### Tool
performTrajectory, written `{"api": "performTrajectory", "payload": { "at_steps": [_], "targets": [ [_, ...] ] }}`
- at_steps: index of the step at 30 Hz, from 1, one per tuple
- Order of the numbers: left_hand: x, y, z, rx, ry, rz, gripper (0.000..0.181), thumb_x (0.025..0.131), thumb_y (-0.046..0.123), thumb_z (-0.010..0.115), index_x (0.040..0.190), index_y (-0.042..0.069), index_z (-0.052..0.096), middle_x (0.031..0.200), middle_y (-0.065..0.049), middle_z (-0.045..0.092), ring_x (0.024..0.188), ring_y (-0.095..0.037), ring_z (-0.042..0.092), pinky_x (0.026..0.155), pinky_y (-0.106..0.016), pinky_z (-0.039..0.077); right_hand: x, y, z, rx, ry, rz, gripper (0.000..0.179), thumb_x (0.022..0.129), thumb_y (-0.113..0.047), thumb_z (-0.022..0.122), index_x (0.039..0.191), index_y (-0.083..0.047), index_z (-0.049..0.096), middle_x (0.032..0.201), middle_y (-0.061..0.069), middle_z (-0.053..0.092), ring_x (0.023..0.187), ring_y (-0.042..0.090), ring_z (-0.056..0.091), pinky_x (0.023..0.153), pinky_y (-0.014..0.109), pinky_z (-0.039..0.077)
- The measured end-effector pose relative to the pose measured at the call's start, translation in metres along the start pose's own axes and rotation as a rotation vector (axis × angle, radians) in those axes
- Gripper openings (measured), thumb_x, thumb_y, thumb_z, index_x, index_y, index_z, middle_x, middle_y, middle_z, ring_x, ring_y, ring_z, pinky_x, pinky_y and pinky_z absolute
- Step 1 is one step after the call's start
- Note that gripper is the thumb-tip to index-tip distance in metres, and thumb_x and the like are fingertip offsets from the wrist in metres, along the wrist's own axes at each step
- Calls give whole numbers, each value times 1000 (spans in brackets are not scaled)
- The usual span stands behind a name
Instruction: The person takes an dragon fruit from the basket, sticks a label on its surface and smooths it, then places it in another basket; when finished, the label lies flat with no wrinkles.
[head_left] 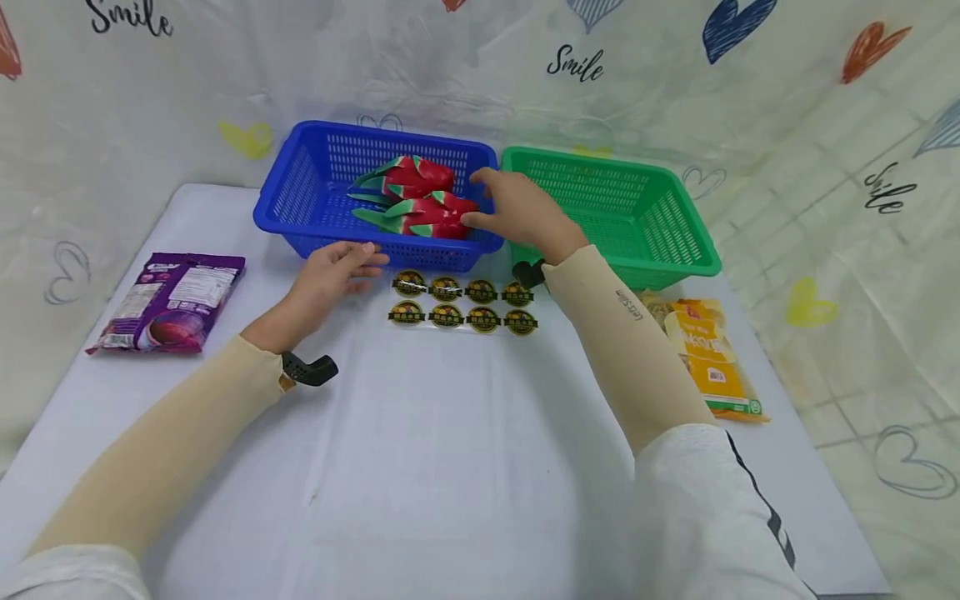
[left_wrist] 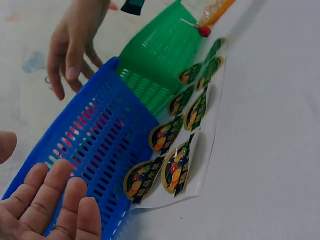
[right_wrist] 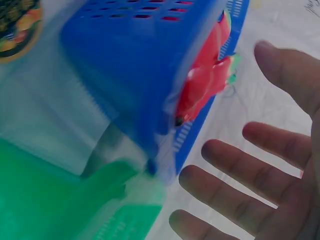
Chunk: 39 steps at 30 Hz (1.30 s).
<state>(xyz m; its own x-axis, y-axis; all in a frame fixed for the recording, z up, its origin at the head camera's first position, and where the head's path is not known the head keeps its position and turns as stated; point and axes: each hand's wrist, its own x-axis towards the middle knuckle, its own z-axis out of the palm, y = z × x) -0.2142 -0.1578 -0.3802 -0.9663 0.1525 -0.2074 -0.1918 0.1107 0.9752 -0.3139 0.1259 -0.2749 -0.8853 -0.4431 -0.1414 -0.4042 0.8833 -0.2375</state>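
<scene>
Two red dragon fruits with green tips, the near one (head_left: pixel 431 218) and the far one (head_left: pixel 416 177), lie in a blue plastic basket (head_left: pixel 300 187). Over the basket's right end hovers my right hand (head_left: pixel 525 208), fingers spread and thumb near the closer fruit; the right wrist view shows nothing in its grasp. My left hand (head_left: pixel 330 275) is at the basket's front left, its fingers extended and loosely apart beside the perforated wall. A sheet of round fruit stickers (head_left: pixel 465 304) lies on the table just in front of the basket.
A green basket (head_left: pixel 637 208) adjoins the blue one on the right. On the white table (head_left: pixel 450 467), a purple packet (head_left: pixel 176 300) lies at the left and a yellow food packet (head_left: pixel 708 354) at the right. A patterned sheet (head_left: pixel 420 67) hangs behind.
</scene>
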Motion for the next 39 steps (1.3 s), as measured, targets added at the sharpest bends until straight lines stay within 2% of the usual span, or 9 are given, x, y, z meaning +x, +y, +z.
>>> {"api": "performTrajectory", "payload": {
  "at_steps": [4, 7, 10, 13, 19, 23, 28, 34, 39],
  "targets": [
    [8, -1, 0, -169, 15, -15, 55, 106, 48, 53, 141, 5, 52, 144, -7, 66, 127, -15, 61, 112, -34, 50, 18, -22, -4, -48, -59, -25, 72, 100, -46, 67, 158, -13, 39, 148, 10, 58, 130, 26, 57, 111, 46, 50],
    [12, -2, 1, -263, 33, -22, 48, 105, 44, 57, 134, 5, 57, 125, 2, 76, 118, -12, 65, 104, -28, 54, 27, -35, -3, -79, -98, -38, 69, 99, -44, 69, 155, -12, 44, 140, 9, 63, 123, 26, 59, 107, 44, 52],
    [14, -1, 3, -336, 46, -41, 44, 105, 39, 59, 133, 5, 61, 108, 10, 79, 112, -10, 68, 102, -28, 54, 33, -46, -2, -119, -115, -43, 66, 97, -44, 72, 150, -12, 49, 134, 8, 65, 118, 24, 60, 103, 42, 54],
    [14, 2, 5, -366, 53, -55, 44, 105, 38, 58, 134, 5, 62, 102, 12, 80, 108, -8, 70, 103, -28, 53, 37, -55, 0, -186, -118, -25, 62, 96, -44, 73, 145, -12, 54, 134, 8, 64, 118, 25, 60, 100, 42, 55],
    [14, 3, 6, -405, 69, -70, 41, 105, 37, 59, 130, 6, 64, 100, 10, 80, 105, -8, 70, 104, -28, 52, 47, -68, 10, -417, -122, -8, 57, 95, -52, 69, 136, -14, 59, 136, 9, 65, 122, 28, 63, 102, 49, 56],
    [14, 2, 5, -395, 76, -77, 40, 105, 37, 59, 129, 7, 66, 101, 10, 80, 105, -8, 71, 108, -31, 51, 50, -75, 16, -530, -122, -19, 62, 96, -57, 67, 138, -13, 58, 138, 10, 64, 124, 32, 64, 108, 53, 53],
    [14, -1, 6, -395, 67, -66, 41, 104, 37, 60, 130, 6, 65, 100, 10, 80, 103, -7, 71, 106, -29, 51, 52, -79, 20, -590, -107, -12, 64, 94, -59, 67, 136, -12, 59, 134, 10, 66, 123, 33, 65, 109, 54, 52],
    [13, 0, 4, -405, 62, -56, 45, 104, 37, 61, 133, 3, 62, 98, 11, 80, 102, -7, 70, 99, -24, 53, 55, -79, 20, -564, -63, -23, 58, 91, -58, 73, 124, -11, 65, 127, 8, 70, 116, 31, 68, 102, 51, 57],
    [13, 0, 4, -418, 69, -66, 44, 104, 36, 61, 134, 4, 62, 99, 10, 80, 103, -7, 71, 101, -25, 53, 61, -77, 22, -621, -72, -7, 65, 90, -65, 70, 128, -12, 65, 132, 8, 70, 121, 32, 65, 107, 55, 52]
  ]
}}
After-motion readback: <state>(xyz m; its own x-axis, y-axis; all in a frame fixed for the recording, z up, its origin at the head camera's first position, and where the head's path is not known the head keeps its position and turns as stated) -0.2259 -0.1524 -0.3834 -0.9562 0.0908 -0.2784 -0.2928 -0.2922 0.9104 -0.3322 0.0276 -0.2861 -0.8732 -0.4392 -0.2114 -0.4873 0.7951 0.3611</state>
